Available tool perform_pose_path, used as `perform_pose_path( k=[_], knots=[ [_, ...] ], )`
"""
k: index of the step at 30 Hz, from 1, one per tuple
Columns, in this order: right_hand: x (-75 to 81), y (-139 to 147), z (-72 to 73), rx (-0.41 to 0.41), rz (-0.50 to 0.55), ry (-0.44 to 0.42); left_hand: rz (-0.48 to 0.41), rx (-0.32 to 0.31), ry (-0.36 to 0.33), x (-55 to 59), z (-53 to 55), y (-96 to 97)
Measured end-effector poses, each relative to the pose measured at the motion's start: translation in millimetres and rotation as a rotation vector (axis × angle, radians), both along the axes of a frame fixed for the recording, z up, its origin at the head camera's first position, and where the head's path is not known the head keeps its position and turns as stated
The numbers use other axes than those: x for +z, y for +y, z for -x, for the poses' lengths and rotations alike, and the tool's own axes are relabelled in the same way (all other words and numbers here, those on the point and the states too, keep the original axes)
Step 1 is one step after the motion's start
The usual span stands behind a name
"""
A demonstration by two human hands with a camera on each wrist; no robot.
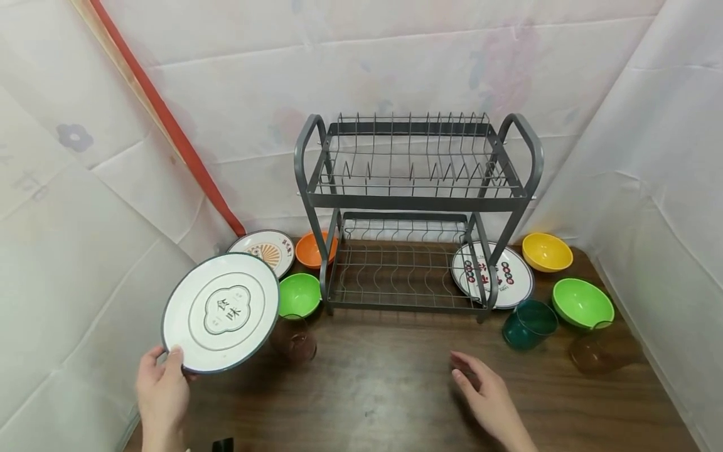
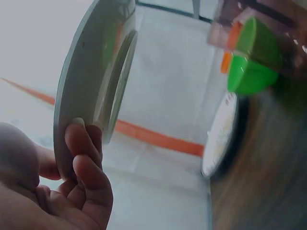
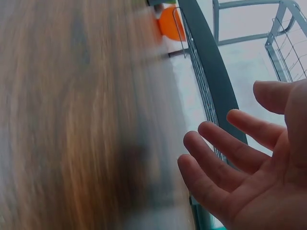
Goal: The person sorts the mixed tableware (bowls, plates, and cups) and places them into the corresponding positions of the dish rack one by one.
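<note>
Left of the dish rack point(image 1: 418, 203), a left hand point(image 1: 165, 386) pinches a white plate point(image 1: 223, 314) by its rim, best held firmly, while the right hand point(image 1: 487, 395), loose and empty, hovers in front.

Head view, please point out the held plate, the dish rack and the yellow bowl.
Held plate point(image 1: 226, 309), head view: on its printed middle.
Dish rack point(image 1: 418, 203), head view: on the upper shelf's front bar.
Yellow bowl point(image 1: 546, 253), head view: on its inside.
</note>
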State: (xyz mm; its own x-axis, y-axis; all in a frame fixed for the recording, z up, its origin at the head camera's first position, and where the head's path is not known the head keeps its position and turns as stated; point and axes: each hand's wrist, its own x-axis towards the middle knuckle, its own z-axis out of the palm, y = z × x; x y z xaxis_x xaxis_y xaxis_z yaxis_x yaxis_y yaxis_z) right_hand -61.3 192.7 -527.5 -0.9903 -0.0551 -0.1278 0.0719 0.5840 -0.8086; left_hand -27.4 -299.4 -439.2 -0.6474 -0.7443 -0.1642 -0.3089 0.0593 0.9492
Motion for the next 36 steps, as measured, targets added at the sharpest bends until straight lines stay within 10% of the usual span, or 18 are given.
perform_pose_path(
  k=[8,15,30,36],
  knots=[
    [0.8,9.9,0.6,-0.050,-0.022,0.066,0.033,-0.126,-0.032,17.8,7.1,31.7],
    [5.6,13.6,4.2,-0.086,-0.018,0.205,0.005,-0.251,0.076,18.2,19.1,56.4],
    [17.5,9.3,5.0,-0.103,0.060,0.160,-0.009,-0.475,0.139,9.6,31.6,110.0],
    [21.1,-4.2,4.8,-0.066,0.252,0.113,-0.021,-0.571,0.156,3.7,32.0,130.6]
  ],
)
